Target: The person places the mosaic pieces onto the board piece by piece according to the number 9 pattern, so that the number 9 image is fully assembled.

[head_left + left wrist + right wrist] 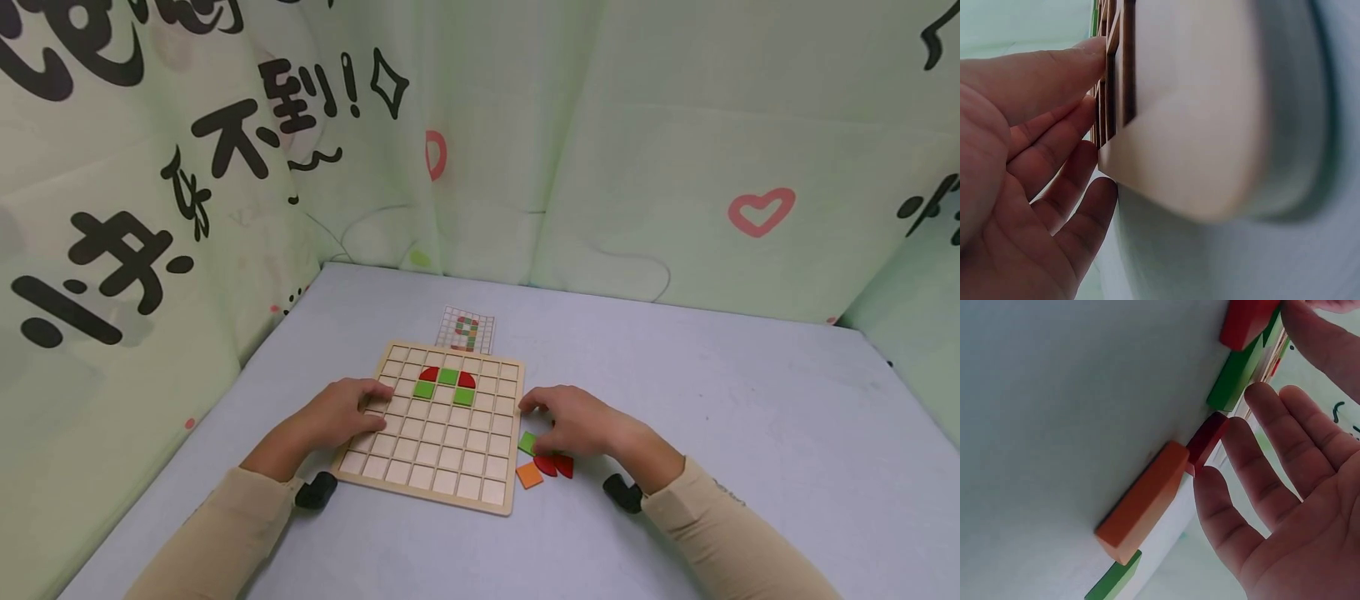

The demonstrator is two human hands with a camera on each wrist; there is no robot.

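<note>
A wooden grid board (428, 454) lies on the table, with green squares (447, 377) and red quarter-round tiles (467, 380) set in its upper cells. My left hand (341, 417) rests at the board's left side, thumb and fingertips touching its surface and edge. Just right of the board, my right hand (577, 421) reaches over loose tiles: a green square (527, 442), red curved tiles (564, 467) and an orange square (529, 476). In the right wrist view, its thumb is by a red tile (1249, 322) and its fingers are loosely extended; no pinch shows. The hand partly hides the tiles.
Beyond the board's far edge lies a small printed grid card (486, 333) with a coloured pattern. The light table (712, 400) extends to the right. A patterned curtain (660, 167) stands behind and on the left. Dark devices (317, 490) are on both wrists.
</note>
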